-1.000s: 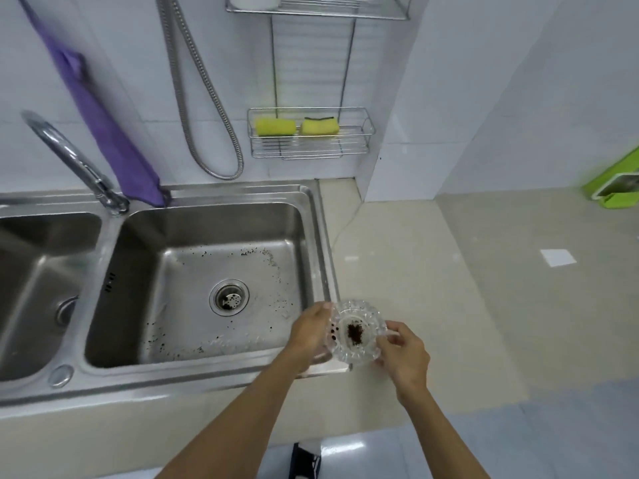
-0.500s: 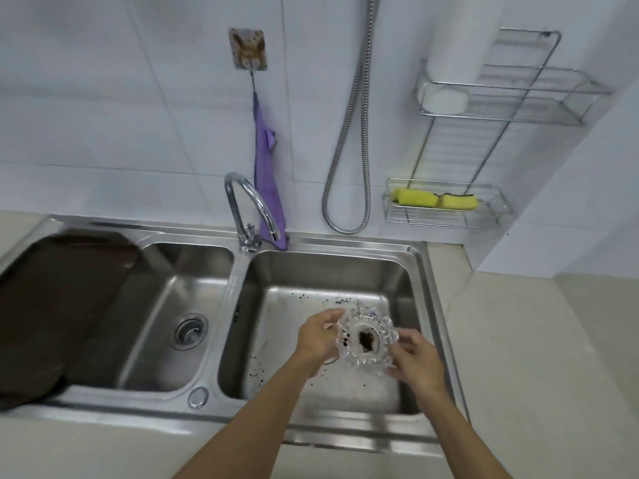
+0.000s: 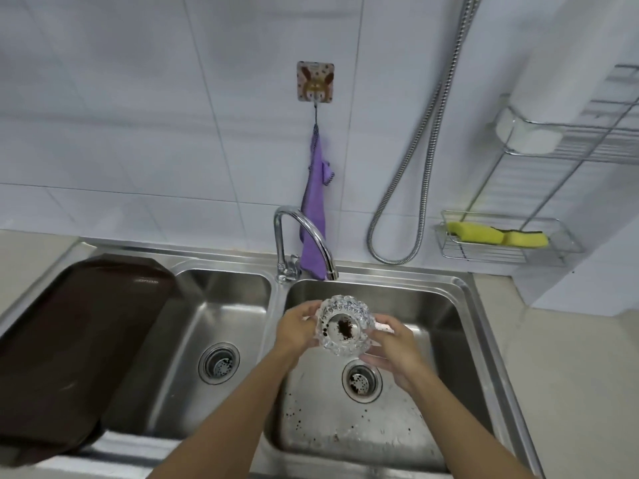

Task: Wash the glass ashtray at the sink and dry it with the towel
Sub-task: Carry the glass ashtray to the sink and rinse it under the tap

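The clear cut-glass ashtray (image 3: 344, 329), with dark brown residue in its bowl, hangs over the right basin of the steel sink (image 3: 463, 326). My left hand (image 3: 297, 328) grips its left rim and my right hand (image 3: 394, 344) grips its right rim from below. It sits just in front of and below the spout of the curved chrome faucet (image 3: 301, 233). No water runs. A purple towel (image 3: 313, 216) hangs from a wall hook (image 3: 315, 81) behind the faucet.
Dark specks lie on the right basin floor around its drain (image 3: 362, 381). The left basin (image 3: 221, 326) has its own drain. A dark brown tray (image 3: 69, 340) leans at the sink's left. Yellow sponges (image 3: 494, 233) sit in a wire rack; a shower hose (image 3: 408, 188) hangs on the wall.
Both hands carried the ashtray from the counter edge at the sink's right to over the right basin, close under the faucet. The view swung left and up.
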Demonstrator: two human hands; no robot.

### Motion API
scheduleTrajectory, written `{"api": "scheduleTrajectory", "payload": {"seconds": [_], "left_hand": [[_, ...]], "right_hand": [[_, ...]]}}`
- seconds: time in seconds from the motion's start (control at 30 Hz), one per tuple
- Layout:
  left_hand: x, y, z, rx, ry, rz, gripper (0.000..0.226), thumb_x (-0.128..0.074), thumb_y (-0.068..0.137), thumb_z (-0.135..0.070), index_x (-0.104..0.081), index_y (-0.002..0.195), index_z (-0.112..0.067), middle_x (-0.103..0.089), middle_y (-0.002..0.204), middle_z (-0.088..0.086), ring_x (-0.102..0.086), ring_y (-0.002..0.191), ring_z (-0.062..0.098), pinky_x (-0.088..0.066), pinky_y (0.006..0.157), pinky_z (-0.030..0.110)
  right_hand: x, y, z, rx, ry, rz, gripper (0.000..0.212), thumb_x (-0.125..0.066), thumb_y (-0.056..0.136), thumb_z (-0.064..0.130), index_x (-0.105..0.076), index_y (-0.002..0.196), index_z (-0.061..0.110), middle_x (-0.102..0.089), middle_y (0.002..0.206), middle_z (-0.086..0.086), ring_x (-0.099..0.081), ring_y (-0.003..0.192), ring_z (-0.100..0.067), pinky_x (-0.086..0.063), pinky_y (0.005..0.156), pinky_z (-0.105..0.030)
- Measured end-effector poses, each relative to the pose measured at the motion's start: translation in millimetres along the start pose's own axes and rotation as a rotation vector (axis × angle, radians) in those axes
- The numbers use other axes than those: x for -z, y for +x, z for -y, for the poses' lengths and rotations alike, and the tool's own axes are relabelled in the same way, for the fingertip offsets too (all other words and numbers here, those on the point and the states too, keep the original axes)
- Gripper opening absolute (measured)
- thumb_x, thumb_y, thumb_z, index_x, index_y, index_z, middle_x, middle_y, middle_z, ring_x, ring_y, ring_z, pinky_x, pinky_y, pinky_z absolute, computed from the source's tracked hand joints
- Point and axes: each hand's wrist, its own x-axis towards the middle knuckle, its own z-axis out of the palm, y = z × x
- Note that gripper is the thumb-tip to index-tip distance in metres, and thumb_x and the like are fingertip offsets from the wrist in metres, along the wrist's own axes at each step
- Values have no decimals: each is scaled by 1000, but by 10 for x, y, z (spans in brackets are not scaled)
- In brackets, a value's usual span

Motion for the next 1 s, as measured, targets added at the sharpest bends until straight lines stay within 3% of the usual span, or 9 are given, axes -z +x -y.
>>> {"api": "scheduleTrajectory", "payload": {"seconds": [0.1,0.2,0.27,0.37,0.47,0.53,0.8,1.0], "left_hand": [[100,240,-24,9,10,-30,26,-53,95,0,-67,96,-22,-70,100,1,-68,82,19,-60,55,26],[151,477,-62,-48,248,-81,20,-55,96,-8,-70,109,-8,-73,111,9,-69,98,28,-59,86,41],[153,633,-118,-195,534,-180,24,-51,97,-7,-71,109,-5,-72,115,13,-66,105,29,-50,98,34],[142,873,-262,-411,758,-268,34,-45,91,7,-68,115,-2,-64,120,17,-58,111,32,-44,101,35],[170,1130,-353,-514,929,-190,39,-43,83,15,-61,117,7,-59,123,23,-53,115,37,-44,101,44],[182,1232,-369,-506,1017,-137,41,-43,85,14,-59,122,7,-56,126,23,-52,118,37,-43,103,42],[229,1268,-316,-474,1036,-167,41,-45,84,14,-60,120,3,-58,127,18,-53,117,32,-44,98,39],[259,1188,-221,-491,1004,-174,54,-41,78,21,-58,126,4,-59,126,18,-53,116,32,-46,99,41]], "right_hand": [[-123,234,47,-19,43,23,22,-61,89,-4,-65,103,13,-74,86,-14,-72,67,-31,-60,57,-35],[-196,426,57,-18,49,13,22,-63,89,-4,-64,105,12,-74,85,-12,-72,67,-32,-60,59,-37],[-233,533,53,-22,49,2,24,-65,88,-3,-64,106,14,-73,89,-10,-73,68,-32,-59,60,-38],[-264,650,41,-42,43,17,26,-64,88,-4,-64,108,13,-73,93,-14,-72,68,-31,-59,60,-37],[-245,722,18,-71,45,29,27,-61,89,-7,-62,108,13,-73,92,-17,-70,66,-30,-58,60,-37],[-224,769,9,-77,43,31,28,-58,90,-9,-63,107,13,-72,92,-18,-69,66,-30,-59,58,-36],[-218,799,4,-70,48,28,28,-57,91,-8,-64,111,11,-71,101,-20,-68,73,-32,-60,64,-40],[-247,794,27,-53,68,30,28,-60,91,-6,-64,112,11,-70,104,-17,-69,74,-31,-59,60,-38]]}}
